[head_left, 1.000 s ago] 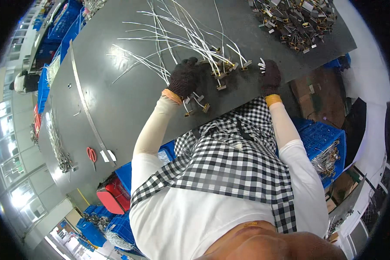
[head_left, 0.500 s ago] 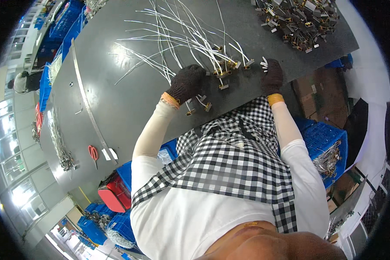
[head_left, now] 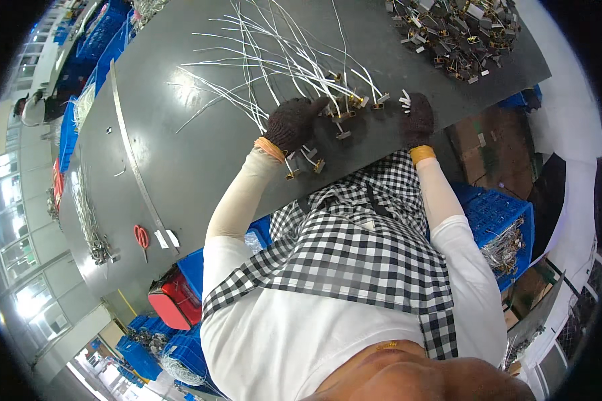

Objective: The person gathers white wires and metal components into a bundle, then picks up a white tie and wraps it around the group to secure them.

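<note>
My left hand [head_left: 294, 125], in a dark knitted glove, is curled over a group of white wires [head_left: 244, 109]. Their ends with small brass-and-grey metal parts [head_left: 291, 174] come out below it. One finger or the thumb points right, toward a cluster of similar parts [head_left: 341, 112] on more white wires [head_left: 284, 50]. Farther right, my gloved right hand [head_left: 419, 121] rests near the table edge. Several short white pieces [head_left: 405, 101] stick out at its fingers; how they are gripped is hidden.
A heap of small metal parts [head_left: 458, 33] lies at the far right of the dark table [head_left: 174, 127]. Toward the left are a long metal ruler [head_left: 130, 150], red-handled scissors [head_left: 141, 237] and a wire bundle [head_left: 90, 220]. A blue crate [head_left: 495, 217] stands by my right arm.
A finger or thumb of my left hand now stretches out to the right, toward the cluster of parts. My right hand stays nearly where it was with the white pieces.
</note>
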The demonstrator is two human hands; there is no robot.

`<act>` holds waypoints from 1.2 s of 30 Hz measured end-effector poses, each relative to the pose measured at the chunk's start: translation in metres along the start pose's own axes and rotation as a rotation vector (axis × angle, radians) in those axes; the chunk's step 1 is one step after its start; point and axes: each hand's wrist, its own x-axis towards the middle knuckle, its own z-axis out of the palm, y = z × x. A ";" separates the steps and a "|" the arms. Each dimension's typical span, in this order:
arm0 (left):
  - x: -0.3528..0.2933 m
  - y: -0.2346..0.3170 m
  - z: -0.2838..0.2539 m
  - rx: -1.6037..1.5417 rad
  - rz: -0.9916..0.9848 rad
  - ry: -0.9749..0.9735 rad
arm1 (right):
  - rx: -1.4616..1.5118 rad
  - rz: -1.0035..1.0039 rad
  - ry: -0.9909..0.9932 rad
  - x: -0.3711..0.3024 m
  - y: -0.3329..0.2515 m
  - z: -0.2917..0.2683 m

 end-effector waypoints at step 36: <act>-0.035 -0.027 0.008 0.191 0.104 0.150 | 0.343 -0.544 -0.517 0.036 -0.133 -0.045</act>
